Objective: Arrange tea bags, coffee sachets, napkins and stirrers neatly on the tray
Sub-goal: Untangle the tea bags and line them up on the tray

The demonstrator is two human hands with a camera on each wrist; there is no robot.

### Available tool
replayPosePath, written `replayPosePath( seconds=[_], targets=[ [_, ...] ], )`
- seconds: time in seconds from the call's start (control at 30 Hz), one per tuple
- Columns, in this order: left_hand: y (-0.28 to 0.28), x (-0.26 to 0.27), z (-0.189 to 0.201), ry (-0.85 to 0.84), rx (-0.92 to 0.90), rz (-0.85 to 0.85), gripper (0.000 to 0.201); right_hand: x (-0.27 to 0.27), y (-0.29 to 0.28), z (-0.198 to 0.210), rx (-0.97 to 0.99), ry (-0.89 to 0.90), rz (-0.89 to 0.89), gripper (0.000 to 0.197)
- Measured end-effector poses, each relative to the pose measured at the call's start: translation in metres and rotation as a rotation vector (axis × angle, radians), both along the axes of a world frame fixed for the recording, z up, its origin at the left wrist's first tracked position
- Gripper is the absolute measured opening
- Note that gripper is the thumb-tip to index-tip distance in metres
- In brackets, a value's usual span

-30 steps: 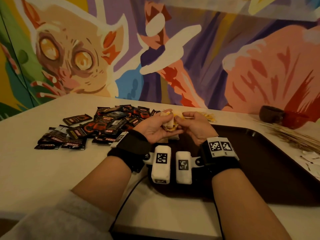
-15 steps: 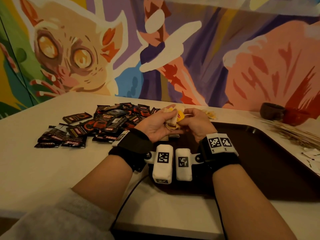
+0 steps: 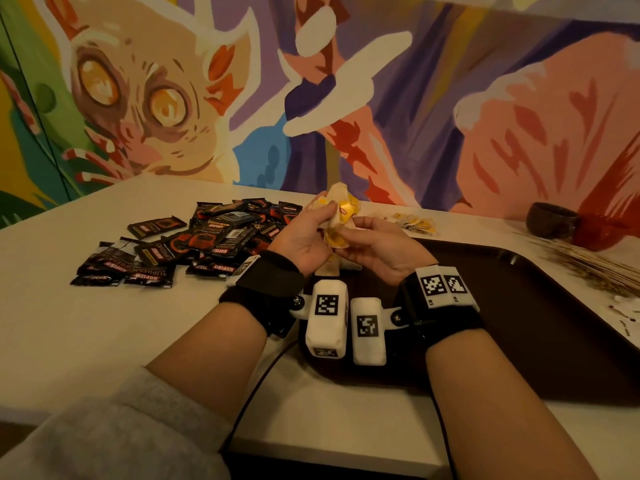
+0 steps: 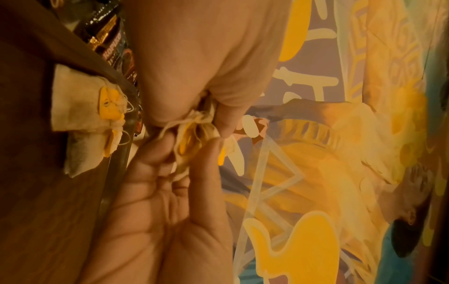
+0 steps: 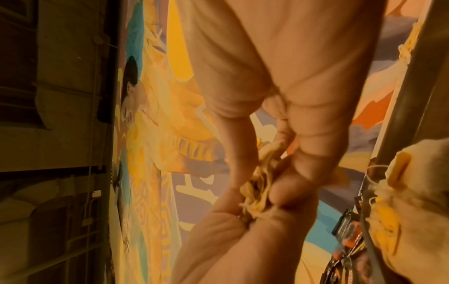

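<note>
Both hands hold one bunch of tea bags (image 3: 341, 216) with yellow tags above the far left corner of the dark brown tray (image 3: 540, 327). My left hand (image 3: 306, 237) pinches the bunch (image 4: 194, 134) from the left, thumb on top. My right hand (image 3: 377, 247) grips the bunch (image 5: 261, 184) from the right. A few tea bags (image 4: 82, 119) lie on the tray under the hands. A pile of black coffee sachets (image 3: 194, 244) lies on the table to the left. Loose tea bags (image 3: 414, 221) sit beyond the tray.
Thin wooden stirrers (image 3: 595, 268) lie spread at the tray's right edge. A dark cup (image 3: 550, 221) and a red cup (image 3: 602, 230) stand at the far right by the painted wall. White paper items (image 3: 627, 317) show at the right edge.
Both hands have lifted the bunch of tea bags a little higher and farther from me. The yellow tags now show more plainly between the fingers.
</note>
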State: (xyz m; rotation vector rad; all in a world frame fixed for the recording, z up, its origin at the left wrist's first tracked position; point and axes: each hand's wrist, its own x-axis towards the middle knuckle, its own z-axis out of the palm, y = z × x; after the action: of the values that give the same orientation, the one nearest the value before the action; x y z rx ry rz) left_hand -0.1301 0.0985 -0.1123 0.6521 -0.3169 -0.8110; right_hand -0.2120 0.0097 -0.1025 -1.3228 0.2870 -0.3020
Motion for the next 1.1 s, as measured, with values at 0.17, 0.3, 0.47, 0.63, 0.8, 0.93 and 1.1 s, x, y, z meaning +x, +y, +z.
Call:
replayPosePath(
  seconds=[0.17,0.3,0.47,0.63,0.8,0.93,1.1],
  targets=[
    [0.004,0.002,0.005,0.019,-0.074,0.079,0.018,0.000,-0.003,0.000,-0.001,0.007,-0.057,0.031],
    [0.014,0.015,0.009,0.155,-0.203,0.183,0.013,-0.001,-0.010,0.002,-0.008,0.067,-0.164,0.028],
    [0.025,0.022,0.014,0.162,-0.298,0.244,0.019,0.000,-0.019,0.001,-0.066,0.192,-0.275,0.026],
    [0.028,0.020,0.019,-0.012,-0.046,0.276,0.011,0.000,-0.021,0.001,0.017,0.179,-0.305,0.024],
    [0.023,0.020,0.014,-0.071,0.218,0.202,0.013,-0.001,-0.020,0.000,0.126,0.154,-0.179,0.040],
    [0.023,0.023,0.008,-0.014,0.331,0.155,0.016,0.006,-0.028,-0.007,0.137,0.244,-0.256,0.023],
    [0.024,0.026,0.002,0.010,0.450,0.100,0.022,0.016,-0.042,-0.029,-0.035,0.376,-0.248,0.032]
  ],
)
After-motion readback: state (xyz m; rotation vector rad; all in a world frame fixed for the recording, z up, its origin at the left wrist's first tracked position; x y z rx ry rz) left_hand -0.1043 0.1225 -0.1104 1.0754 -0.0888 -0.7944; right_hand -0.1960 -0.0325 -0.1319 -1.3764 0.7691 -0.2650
